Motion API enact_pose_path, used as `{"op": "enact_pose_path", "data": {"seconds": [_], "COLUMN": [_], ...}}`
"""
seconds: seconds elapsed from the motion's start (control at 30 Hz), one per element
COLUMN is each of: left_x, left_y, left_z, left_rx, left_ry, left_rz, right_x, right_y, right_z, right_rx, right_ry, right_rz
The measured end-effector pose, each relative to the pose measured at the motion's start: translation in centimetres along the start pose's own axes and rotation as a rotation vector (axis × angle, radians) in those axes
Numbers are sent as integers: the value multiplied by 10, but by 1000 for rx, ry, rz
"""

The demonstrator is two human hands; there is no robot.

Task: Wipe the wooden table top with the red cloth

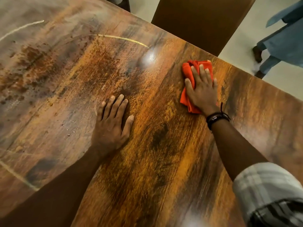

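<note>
Right hand presses flat, fingers straight, on the bunched cloth right by the table's far edge, so 1 hard push could send it over. Left hand lies flat, holding nothing. Droplets beside it look easy to miss.

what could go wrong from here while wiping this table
The red cloth lies bunched under the right hand close to the far edge of the table; a longer stroke might push it off.
The water droplets sit left of the left hand, far from the cloth, so they may get missed.
The left hand rests flat on the top and could leave smears.
</note>
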State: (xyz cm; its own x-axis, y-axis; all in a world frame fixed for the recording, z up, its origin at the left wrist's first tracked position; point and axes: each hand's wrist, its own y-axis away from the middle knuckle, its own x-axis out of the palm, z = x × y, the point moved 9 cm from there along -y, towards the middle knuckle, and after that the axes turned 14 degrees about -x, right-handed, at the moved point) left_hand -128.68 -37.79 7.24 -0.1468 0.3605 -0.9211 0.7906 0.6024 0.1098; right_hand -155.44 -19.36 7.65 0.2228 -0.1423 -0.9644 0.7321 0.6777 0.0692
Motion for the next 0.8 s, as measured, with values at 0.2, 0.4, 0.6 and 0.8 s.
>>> {"op": "enact_pose_path", "data": {"seconds": [0.2, 0.4, 0.6, 0.8], "left_x": [0, -2, -9, -11], "left_y": [0, -1, 3, 8], "left_z": [1, -1, 2, 5], "left_rx": [3, 20, -2, 2], "left_ry": [4, 42, 121, 208], "left_rz": [-19, -21, -67, -73], "right_x": [4, 25, 44, 60], "right_y": [-82, -117, 6, 187], "right_z": [49, 122, 175, 177], "right_rx": [-11, -146, -376, -406], "right_ry": [12, 8, -32, 26], "right_rz": [16, 75, 72, 115]}}
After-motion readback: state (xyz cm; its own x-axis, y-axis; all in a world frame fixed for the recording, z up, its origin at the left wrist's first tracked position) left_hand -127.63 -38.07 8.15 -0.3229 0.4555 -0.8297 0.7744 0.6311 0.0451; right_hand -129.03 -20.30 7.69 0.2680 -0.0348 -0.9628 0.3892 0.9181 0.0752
